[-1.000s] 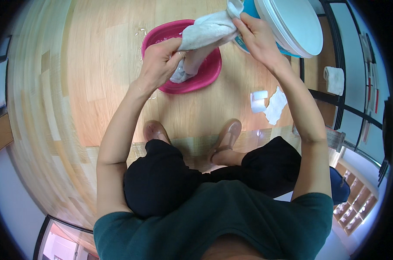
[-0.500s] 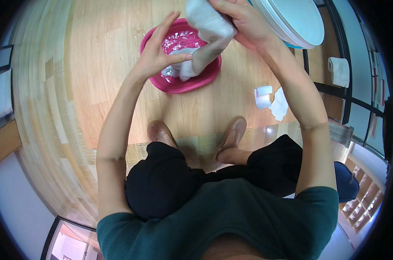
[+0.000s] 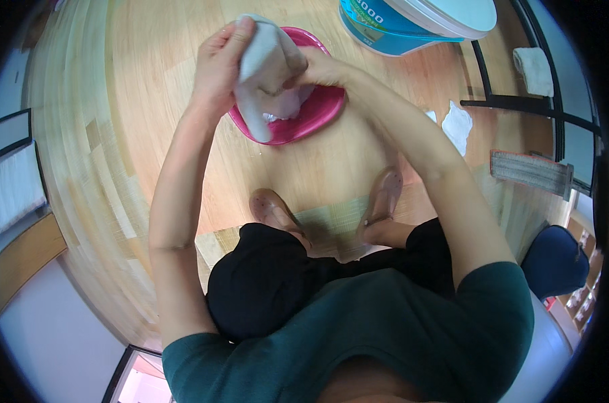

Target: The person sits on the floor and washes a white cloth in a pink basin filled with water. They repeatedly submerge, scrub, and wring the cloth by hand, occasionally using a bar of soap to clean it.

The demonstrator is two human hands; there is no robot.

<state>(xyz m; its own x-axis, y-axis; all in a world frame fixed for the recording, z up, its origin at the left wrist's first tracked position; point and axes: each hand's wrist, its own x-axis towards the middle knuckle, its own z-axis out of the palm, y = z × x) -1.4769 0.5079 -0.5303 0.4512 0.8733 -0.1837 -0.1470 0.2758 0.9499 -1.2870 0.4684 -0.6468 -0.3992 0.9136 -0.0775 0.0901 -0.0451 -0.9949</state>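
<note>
A wet white terry towel (image 3: 261,57) hangs in folds over the pink basin (image 3: 326,115), its lower end drooping across the basin's near rim. My left hand (image 3: 218,62) is closed on the towel's upper left edge, thumb on top. On the other side, my right hand (image 3: 320,69) grips the towel's right part, with the fingers partly hidden in the cloth. Whitish, wet material shows inside the basin beneath the towel; the towel and my hands cover most of the basin.
A blue bucket (image 3: 402,32) with a white lid stands at the far right. Torn white paper (image 3: 458,126) lies on the wooden floor. Beyond are a folded white towel (image 3: 534,70) on a dark-framed rack, a grey flat pad (image 3: 530,173) and a dark blue seat (image 3: 556,260).
The towel has moved left from beside the bucket to above the basin. My left hand, earlier open, has closed on it. My right hand has come left with it. The whole view has shifted.
</note>
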